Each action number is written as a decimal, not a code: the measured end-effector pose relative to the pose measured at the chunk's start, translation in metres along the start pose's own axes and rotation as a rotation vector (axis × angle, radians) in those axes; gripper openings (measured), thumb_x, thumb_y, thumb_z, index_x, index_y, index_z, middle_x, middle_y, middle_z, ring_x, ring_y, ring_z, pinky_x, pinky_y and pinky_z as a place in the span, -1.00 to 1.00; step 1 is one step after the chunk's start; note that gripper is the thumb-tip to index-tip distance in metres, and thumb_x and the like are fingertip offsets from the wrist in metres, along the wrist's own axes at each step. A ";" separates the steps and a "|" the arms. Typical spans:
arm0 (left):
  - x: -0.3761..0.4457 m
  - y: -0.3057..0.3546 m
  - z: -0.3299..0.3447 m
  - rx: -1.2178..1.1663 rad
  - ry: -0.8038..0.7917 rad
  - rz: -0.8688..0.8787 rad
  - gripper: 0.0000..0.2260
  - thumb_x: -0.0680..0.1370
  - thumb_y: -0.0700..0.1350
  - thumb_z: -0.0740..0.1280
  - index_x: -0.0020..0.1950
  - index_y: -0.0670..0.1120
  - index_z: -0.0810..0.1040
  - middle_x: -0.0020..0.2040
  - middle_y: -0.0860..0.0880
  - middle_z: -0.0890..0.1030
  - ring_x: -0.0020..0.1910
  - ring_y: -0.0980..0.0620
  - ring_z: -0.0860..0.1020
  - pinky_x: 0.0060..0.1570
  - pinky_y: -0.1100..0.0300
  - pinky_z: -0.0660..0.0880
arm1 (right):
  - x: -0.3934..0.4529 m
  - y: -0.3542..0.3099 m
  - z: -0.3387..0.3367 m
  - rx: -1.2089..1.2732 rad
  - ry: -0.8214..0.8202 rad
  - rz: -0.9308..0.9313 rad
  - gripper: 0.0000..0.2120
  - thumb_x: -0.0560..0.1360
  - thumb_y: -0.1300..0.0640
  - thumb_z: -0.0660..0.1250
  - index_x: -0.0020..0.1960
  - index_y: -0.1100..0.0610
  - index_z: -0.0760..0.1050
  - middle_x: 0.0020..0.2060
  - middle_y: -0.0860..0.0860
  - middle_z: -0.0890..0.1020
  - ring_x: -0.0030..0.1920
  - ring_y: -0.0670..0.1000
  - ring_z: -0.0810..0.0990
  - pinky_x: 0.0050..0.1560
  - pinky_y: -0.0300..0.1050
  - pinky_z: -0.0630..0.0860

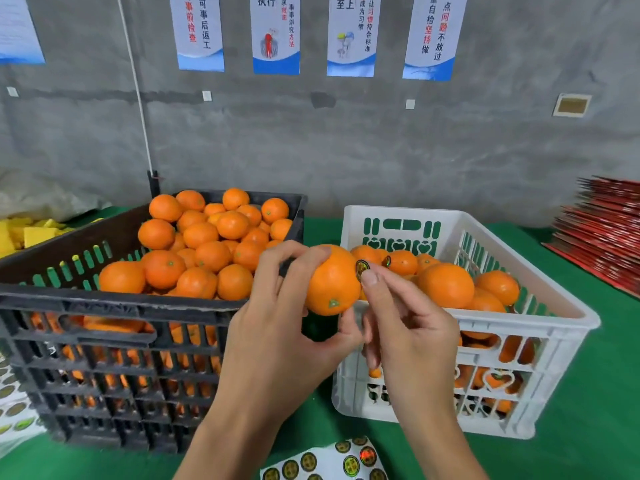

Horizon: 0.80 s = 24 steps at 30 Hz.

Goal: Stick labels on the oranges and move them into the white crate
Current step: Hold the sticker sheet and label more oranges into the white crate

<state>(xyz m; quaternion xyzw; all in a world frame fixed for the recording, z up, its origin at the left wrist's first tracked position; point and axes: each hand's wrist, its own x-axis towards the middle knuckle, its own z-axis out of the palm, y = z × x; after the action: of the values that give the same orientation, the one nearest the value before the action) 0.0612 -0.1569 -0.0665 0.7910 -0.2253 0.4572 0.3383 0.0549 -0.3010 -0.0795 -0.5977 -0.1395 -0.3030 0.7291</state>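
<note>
Inside white crate (519,318): labelled oranges (446,285); black crate (104,303) heaped full.

Wall posters (349,32) carry Chinese text, seemingly "执行" and "至上"; label (362,269) print unreadable.

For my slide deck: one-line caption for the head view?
Left hand holds an orange while right hand presses a label on.
</note>
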 end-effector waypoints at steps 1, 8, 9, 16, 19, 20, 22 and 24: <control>0.000 0.000 0.001 0.004 0.000 0.006 -0.45 0.42 0.10 0.50 0.38 0.11 0.45 0.32 0.10 0.44 0.11 0.25 0.50 -0.28 0.37 0.56 | 0.000 0.000 -0.001 -0.036 -0.004 -0.028 -0.79 0.56 -0.01 0.41 0.17 -0.10 0.70 -0.50 0.10 0.53 -0.60 0.01 0.37 -0.57 -0.18 0.39; -0.002 -0.001 0.002 0.026 -0.002 -0.003 -0.46 0.44 0.04 0.48 0.41 0.11 0.46 0.36 0.06 0.45 -0.06 0.17 0.50 -0.29 0.20 0.60 | 0.008 0.004 -0.009 -0.332 0.012 -0.244 -0.74 0.60 0.00 0.42 0.28 -0.07 0.57 -0.24 -0.04 0.57 -0.29 0.00 0.57 -0.24 -0.07 0.54; -0.003 0.000 0.003 0.027 -0.013 -0.010 -0.48 0.46 0.05 0.45 0.42 0.11 0.46 0.37 0.05 0.45 -0.05 0.16 0.50 -0.28 0.15 0.62 | 0.007 0.004 -0.008 -0.402 -0.003 -0.354 -0.81 0.62 0.08 0.41 0.23 0.00 0.60 -0.17 -0.05 0.58 -0.21 -0.02 0.60 -0.18 -0.16 0.53; -0.005 0.005 0.020 -0.060 -0.065 -0.057 -0.45 0.54 -0.04 0.46 0.50 0.18 0.39 0.50 0.17 0.37 0.20 0.13 0.55 0.01 0.06 0.64 | 0.002 0.019 -0.001 -0.578 0.093 -0.586 -0.78 0.58 0.21 0.42 0.22 0.18 0.59 -0.13 0.00 0.56 -0.13 -0.07 0.59 -0.10 -0.21 0.55; 0.004 0.008 0.037 -0.227 -0.185 -0.018 -0.45 0.65 -0.11 0.34 0.61 0.15 0.28 0.61 0.26 0.18 0.44 0.38 0.36 0.31 0.28 0.48 | 0.005 0.018 -0.006 -0.610 0.160 -0.500 -0.68 0.61 0.21 0.39 0.36 0.14 0.49 -0.02 0.01 0.57 -0.01 -0.03 0.61 0.02 -0.21 0.56; 0.006 0.008 0.043 -0.286 -0.273 -0.004 -0.43 0.68 -0.18 0.31 0.65 0.11 0.23 0.66 0.24 0.09 0.49 0.42 0.26 0.39 0.33 0.39 | 0.006 0.018 -0.009 -0.669 0.168 -0.445 -0.62 0.63 0.17 0.37 0.43 0.13 0.45 0.11 0.02 0.55 0.12 -0.05 0.58 0.11 -0.26 0.53; 0.006 0.009 0.052 -0.285 -0.420 0.063 -0.45 0.70 -0.27 0.25 0.66 0.00 0.19 0.70 0.14 -0.04 0.62 0.29 0.07 0.55 0.27 0.20 | 0.008 0.020 -0.015 -0.766 0.175 -0.312 -0.51 0.64 0.08 0.31 0.54 0.08 0.35 0.41 -0.02 0.42 0.40 -0.09 0.44 0.33 -0.21 0.47; 0.007 0.012 0.051 -0.173 -0.429 0.123 -0.50 0.69 -0.30 0.25 0.62 -0.07 0.30 0.69 0.04 0.01 0.67 0.10 0.04 0.61 0.09 0.16 | 0.008 0.021 -0.016 -0.808 0.170 -0.278 -0.52 0.64 0.06 0.28 0.55 0.04 0.35 0.53 -0.06 0.31 0.52 -0.09 0.31 0.44 -0.04 0.44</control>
<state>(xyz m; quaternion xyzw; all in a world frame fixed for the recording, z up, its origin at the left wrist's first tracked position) 0.0854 -0.2029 -0.0740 0.8228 -0.3781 0.2775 0.3209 0.0710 -0.3166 -0.0958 -0.7834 -0.0283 -0.4766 0.3979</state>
